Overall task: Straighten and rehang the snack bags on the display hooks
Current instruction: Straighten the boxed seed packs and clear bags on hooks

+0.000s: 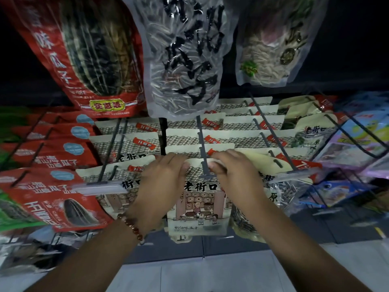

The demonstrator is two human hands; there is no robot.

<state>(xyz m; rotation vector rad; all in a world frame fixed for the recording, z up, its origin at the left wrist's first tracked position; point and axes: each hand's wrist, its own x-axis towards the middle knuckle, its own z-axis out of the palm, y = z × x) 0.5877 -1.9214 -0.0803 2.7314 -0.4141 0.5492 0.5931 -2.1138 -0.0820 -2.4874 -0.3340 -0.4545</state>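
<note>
A cream snack bag [199, 209] with a shop drawing and black characters hangs at the front of the middle display hook [205, 165]. My left hand [163, 180] holds the bag's upper left edge, fingers curled over its top. My right hand [233, 175] grips the upper right edge the same way, thumb near the hook. Several more cream bags [185, 135] hang behind it on the same hook. The hook's tip sticks out between my two hands.
Cream bags fill the hooks to the left [109, 157] and right [271, 144]. Red seed bags [52, 192] hang at the left, colourful packets [357, 144] at the right. Large bags [183, 55] hang overhead. Pale floor tiles [200, 277] lie below.
</note>
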